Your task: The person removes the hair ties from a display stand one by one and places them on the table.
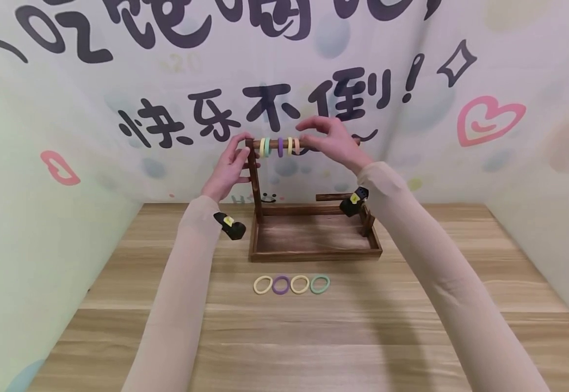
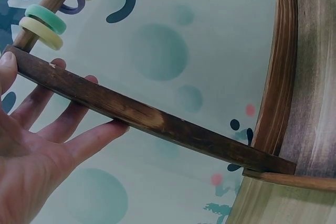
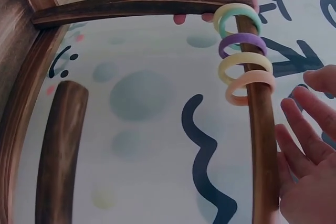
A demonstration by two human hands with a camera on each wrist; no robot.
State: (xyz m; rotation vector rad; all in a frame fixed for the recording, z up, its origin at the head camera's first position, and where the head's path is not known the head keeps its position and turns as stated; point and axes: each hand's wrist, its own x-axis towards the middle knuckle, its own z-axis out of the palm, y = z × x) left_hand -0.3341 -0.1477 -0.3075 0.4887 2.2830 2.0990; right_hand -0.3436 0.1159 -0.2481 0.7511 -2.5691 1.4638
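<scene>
My left hand (image 1: 226,170) grips the upright post (image 2: 131,115) of a dark wooden stand near its top, thumb on one side and fingers behind. From that post a horizontal bar (image 3: 261,129) runs to the right. Hanging on the bar are a yellow ring (image 2: 41,34), a green ring (image 2: 46,19), a purple ring (image 3: 243,39), another yellow ring (image 3: 245,59) and an orange ring (image 3: 251,78). Beside the orange ring, toward the bar's free end, is my right hand (image 1: 335,142), its fingers loosely bent and holding no ring.
The stand's base is a shallow tray (image 1: 314,256) on the wooden table (image 1: 289,337). A lower bar (image 1: 332,197) stands at its right side. In front lie a yellow ring (image 1: 263,293), a purple ring (image 1: 281,293), another yellow ring (image 1: 300,293) and a green ring (image 1: 320,293) in a row.
</scene>
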